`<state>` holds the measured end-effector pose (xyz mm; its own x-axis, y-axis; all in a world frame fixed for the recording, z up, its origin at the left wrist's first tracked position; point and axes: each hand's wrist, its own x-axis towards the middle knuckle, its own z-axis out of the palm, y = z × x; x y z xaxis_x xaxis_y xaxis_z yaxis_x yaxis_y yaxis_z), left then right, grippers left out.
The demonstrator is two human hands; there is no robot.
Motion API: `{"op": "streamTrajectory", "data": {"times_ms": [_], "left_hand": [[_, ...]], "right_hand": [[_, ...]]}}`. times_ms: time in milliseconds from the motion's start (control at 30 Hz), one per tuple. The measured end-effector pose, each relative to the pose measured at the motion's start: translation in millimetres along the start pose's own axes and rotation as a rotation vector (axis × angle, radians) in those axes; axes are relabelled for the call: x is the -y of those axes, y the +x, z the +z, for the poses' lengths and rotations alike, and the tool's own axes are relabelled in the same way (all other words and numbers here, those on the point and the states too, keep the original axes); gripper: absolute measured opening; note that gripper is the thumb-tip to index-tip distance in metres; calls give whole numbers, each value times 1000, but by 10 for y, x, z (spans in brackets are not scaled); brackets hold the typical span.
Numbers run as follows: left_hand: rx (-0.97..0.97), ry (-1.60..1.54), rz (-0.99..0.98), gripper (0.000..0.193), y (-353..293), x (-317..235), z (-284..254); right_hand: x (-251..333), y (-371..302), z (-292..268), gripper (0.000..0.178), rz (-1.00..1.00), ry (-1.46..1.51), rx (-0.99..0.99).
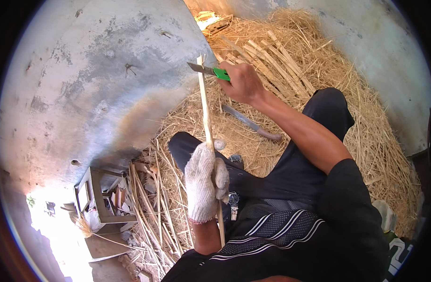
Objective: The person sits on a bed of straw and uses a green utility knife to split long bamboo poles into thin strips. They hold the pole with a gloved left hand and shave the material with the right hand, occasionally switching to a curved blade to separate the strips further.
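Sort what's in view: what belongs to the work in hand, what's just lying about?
In the work:
green-handled metal knife, in right hand
long pale wooden strip, in white-gloved left hand
pale split strips, probably

Lying about:
brown-handled long metal blade, perhaps spare
brownish open boxy frame
loose yellowish straw-like litter

Floor [248, 157] — shavings [293, 30], knife [247, 122], pale strips [280, 66].

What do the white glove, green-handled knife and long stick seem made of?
Glove: probably cotton, matte, with visible knit texture. Knife: smooth grey blade, likely steel; bright green handle, likely plastic. Stick: pale, matte, unpainted-looking, perhaps wood or bamboo.
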<state>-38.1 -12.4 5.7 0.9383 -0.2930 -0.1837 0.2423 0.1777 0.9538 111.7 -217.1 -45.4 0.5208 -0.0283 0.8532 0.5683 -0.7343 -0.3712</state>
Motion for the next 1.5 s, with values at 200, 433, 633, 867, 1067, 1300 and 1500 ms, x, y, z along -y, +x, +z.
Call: {"op": "streamTrajectory", "data": {"times_ms": [200,433,633,867,1067,1300,1500], "left_hand": [[-12,-64,-14,33,58,-88,-43],[-65,63,15,32,-49,-17,-18],[16,-117,-3,29,-86,85,-92],[54,-305,-78,32,125,131,-260],[110,-306,0,45,329,-6,-456],[298,-484,-169,42,250,-89,-447],[86,-228,-146,42,107,31,-255]], "right_hand": [[289,-153,21,8,-168,162,202],[179,-56,73,7,-192,-66,7],[-270,79,150,28,-45,-297,-112],[-50,63,-21,32,262,158,550],[632,-66,-89,27,62,348,552],[633,-123,-82,25,-158,131,355],[513,-154,29,29,20,-255,338]]}}
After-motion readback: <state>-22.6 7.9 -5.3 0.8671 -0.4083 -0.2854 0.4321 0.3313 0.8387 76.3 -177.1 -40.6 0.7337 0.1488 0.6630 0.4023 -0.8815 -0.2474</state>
